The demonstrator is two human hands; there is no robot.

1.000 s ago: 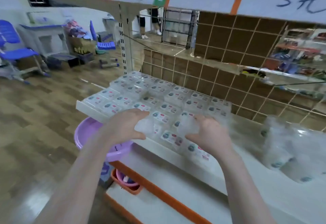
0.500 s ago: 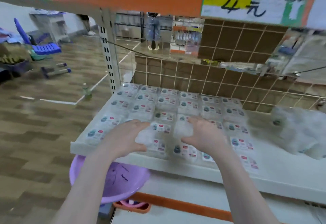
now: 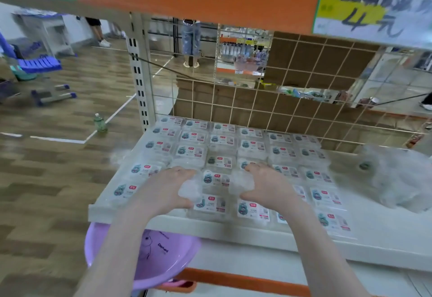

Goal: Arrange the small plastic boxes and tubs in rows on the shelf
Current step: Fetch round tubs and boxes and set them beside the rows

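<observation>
Clear, labelled plastic boxes lie flat in tight rows — covering the white shelf's left part.

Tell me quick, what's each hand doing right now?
Left hand: fingers curled round a clear box over the shelf.
Right hand: fingers curled round another clear box.

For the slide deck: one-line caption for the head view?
Both hands, left and right, each hold a clear plastic tub over rows of labelled boxes on the white shelf.
</observation>
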